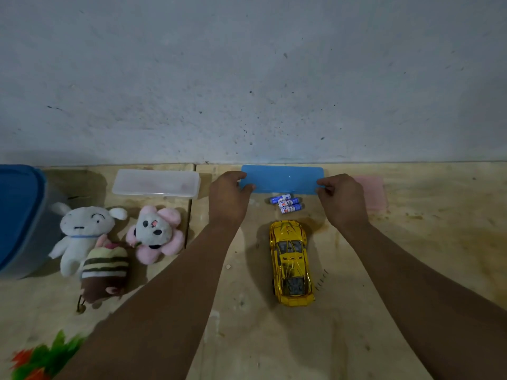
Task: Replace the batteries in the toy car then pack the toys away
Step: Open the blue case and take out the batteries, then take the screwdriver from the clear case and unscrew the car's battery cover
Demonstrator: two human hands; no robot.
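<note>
A shiny yellow toy car [291, 261] stands on the wooden surface, nose pointing away from me. Just beyond it lie three blue-and-white batteries [286, 203] side by side. Behind them, by the wall, a flat blue plastic case [282, 178] is held at both ends: my left hand [227, 197] grips its left end and my right hand [341, 198] pinches its right end. To the left sit three plush toys: a white rabbit [79, 234], a pink flower-shaped plush [156, 234] and a brown striped plush [105, 272].
A large blue-lidded storage bin [19, 215] stands at the far left edge. A clear plastic case [156, 183] lies by the wall, and a pink case [370, 193] lies right of my right hand. A green and red object [41, 357] shows at the bottom left.
</note>
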